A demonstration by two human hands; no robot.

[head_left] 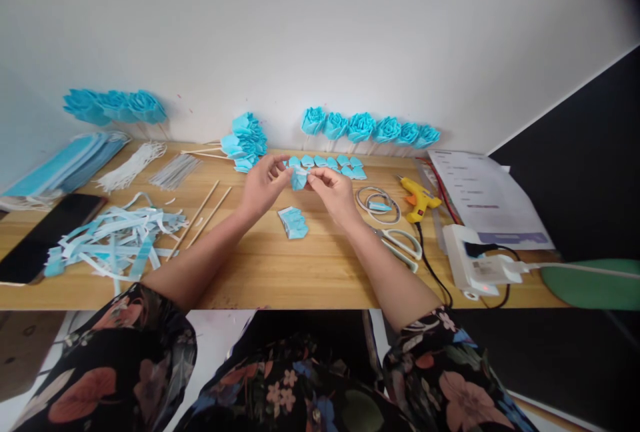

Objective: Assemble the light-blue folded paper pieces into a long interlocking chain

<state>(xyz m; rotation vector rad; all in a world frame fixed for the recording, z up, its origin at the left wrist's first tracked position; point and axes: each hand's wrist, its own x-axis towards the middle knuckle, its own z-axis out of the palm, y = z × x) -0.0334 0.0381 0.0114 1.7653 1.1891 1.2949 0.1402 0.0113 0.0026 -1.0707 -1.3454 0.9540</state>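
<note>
A small blue petal piece (299,179) with a pale upper edge is held between both hands above the middle of the table. My left hand (266,182) pinches its left side, and my right hand (330,189) pinches its right side. Just below them lies a stack of cut blue petals (294,223) on the wood. Behind my fingers, rows of blue petals (333,163) are laid out near the wall. To the right of my right hand are a ring-shaped roll (379,205) with a blue scrap inside and scissors (403,245) with pale handles.
Blue flowers on sticks (361,127) lean along the wall. A yellow glue gun (419,199), a white power strip (463,262) and paper sheets (493,199) are at right. At left lie cut strips (117,239), wooden sticks (200,212), a phone (47,239) and face masks (65,162).
</note>
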